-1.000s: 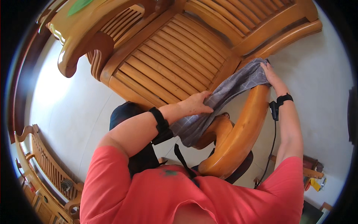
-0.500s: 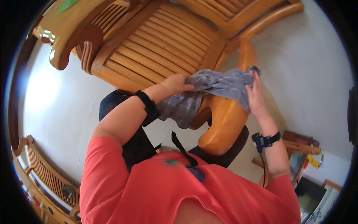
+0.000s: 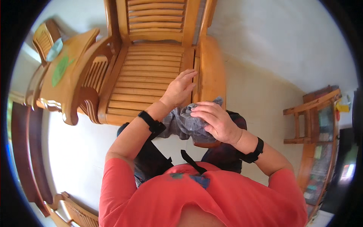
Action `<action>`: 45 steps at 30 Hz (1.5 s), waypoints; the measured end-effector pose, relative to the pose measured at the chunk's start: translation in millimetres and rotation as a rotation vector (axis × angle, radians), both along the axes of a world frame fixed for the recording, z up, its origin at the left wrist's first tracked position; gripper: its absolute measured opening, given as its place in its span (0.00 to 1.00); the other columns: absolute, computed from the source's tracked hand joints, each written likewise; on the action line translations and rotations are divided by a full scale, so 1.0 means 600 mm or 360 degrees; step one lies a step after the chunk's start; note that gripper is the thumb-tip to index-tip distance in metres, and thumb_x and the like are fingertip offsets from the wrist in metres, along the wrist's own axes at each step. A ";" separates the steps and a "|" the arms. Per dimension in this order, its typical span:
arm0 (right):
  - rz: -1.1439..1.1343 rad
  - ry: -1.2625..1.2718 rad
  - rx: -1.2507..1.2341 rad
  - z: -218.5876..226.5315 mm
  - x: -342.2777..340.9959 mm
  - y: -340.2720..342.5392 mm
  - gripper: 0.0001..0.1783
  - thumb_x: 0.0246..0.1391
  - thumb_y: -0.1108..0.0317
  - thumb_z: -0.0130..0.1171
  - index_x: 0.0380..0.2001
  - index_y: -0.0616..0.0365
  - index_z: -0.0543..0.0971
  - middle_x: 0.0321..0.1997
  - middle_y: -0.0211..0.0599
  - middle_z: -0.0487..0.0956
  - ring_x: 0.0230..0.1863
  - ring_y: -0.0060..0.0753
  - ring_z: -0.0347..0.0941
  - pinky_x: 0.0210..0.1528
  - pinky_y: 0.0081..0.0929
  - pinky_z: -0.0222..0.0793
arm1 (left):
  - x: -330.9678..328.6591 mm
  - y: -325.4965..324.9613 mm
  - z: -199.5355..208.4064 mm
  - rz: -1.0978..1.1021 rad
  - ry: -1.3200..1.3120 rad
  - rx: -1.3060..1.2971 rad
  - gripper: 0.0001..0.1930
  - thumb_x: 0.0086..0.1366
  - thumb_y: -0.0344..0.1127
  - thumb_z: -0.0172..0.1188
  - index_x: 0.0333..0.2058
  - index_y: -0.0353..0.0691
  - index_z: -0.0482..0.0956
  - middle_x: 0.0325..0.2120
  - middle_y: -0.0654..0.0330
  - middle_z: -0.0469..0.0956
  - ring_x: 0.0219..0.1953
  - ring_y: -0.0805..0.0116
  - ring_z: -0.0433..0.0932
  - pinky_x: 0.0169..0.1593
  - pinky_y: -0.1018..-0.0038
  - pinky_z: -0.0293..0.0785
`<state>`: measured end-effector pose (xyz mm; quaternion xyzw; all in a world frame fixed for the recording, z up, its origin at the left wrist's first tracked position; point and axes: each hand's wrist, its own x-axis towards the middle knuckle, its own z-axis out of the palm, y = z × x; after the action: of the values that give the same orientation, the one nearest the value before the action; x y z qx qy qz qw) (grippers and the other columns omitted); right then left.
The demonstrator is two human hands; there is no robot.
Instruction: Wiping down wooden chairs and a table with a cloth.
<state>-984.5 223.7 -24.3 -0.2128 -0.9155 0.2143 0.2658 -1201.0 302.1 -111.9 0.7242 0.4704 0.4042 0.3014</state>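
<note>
A grey checked cloth lies bunched over the front part of the wooden chair's right armrest, with a fold hanging down in front of the seat. On top of it rests my right hand, fingers curved over the bunched fabric and gripping it. My left hand has its fingers stretched out against the inner side of the armrest, beside the slatted seat, and holds nothing. The armrest's rounded front tip shows below the cloth, close to my knees.
A wooden side table with a green leaf-shaped mat stands left of the chair. Another slatted chair is at the lower left. To the right are a wooden stool and a glass-fronted cabinet. A pale wall borders the right side.
The view has turned so the chair faces me more squarely. My left hand has let go of the cloth and opened. My right hand has come in from the armrest's outer side onto the bunched cloth.
</note>
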 end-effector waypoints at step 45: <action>-0.0164 0.0299 -0.0028 -0.042 0.084 0.011 0.30 0.40 0.69 0.69 0.51 0.55 0.75 0.52 0.41 0.77 0.58 0.49 0.70 0.63 0.45 0.64 | 0.104 0.109 0.104 -0.0425 0.1402 0.0001 0.35 0.72 0.56 0.46 0.70 0.43 0.54 0.72 0.52 0.52 0.73 0.52 0.50 0.71 0.52 0.53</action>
<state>-934.4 230.5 -49.8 -0.2410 -0.8724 0.2274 0.3593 -1138.7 367.6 -49.5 0.8814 0.4561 0.0155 0.1220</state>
